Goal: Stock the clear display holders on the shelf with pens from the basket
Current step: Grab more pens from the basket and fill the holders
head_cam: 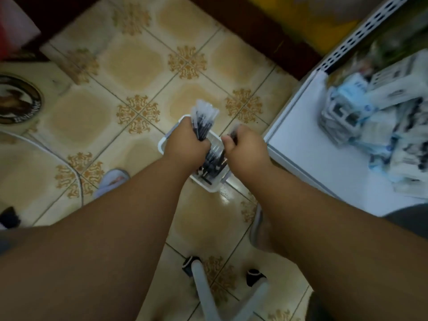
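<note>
Down at far left there's a round dark plaque w/ a blurry picture, lying on the tiled floor. Next, my slipper pokes out from under my left forearm. My left hand is fisted tight round a bunch of pens, clear caps sticking up past my knuckles, right over the white basket. More pens lie in the basket btwn my two hands, dark barrels mostly. My right hand is curled too, fingers clamped on a few pens, thumb on top; can't tell how many. Below, a white chair leg w/ black casters. Right of the basket, the white shelf holds a blurred heap of packets and clear holders; too smeared to read.
</note>
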Tool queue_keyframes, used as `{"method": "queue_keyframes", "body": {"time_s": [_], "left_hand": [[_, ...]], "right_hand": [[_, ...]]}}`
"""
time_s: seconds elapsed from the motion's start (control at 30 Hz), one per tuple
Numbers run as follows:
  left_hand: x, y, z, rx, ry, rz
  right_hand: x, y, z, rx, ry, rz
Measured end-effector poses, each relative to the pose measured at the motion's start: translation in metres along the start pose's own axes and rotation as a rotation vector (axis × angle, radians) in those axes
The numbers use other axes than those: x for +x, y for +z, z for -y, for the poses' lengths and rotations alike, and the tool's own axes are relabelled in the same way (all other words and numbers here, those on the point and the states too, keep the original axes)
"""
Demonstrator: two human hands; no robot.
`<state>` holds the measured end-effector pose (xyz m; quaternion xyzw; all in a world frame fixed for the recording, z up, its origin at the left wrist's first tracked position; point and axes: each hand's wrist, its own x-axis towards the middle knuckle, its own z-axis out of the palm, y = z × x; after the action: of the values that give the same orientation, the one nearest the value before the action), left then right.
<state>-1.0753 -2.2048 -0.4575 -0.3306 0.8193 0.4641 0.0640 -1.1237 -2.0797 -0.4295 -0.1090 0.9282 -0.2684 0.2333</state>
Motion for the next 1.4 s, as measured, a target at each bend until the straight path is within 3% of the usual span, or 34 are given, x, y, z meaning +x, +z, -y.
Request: {"method": "queue_keyframes", "body": {"time_s": [0.27,0.63,0.93,1.2,1.4], "left_hand": [[-0.145,-0.037,-0.127,-0.149,0.237,-0.052],[-0.298,0.022,-0.257,-0.254,0.636,0.103],[-0.332,0.062,-0.344,-0.239,0.836,0.133],[-0.331,0.070,-0.414,-0.315,0.817,0.219],[-0.316,0.080,-0.449,-0.329,0.791,0.229]], "right_hand": [[-0.137,-0.137,0.016,0.003,-0.182,-0.304],[-0.306,-0.268,-0.049,0.160,-0.187,-0.763],[-0.339,-0.347,-0.100,0.288,-0.167,-0.887],[-0.321,-0.438,-0.095,0.374,-0.247,-1.146],[-0.285,-0.489,-0.103,0.355,-0.234,-1.220]]}}
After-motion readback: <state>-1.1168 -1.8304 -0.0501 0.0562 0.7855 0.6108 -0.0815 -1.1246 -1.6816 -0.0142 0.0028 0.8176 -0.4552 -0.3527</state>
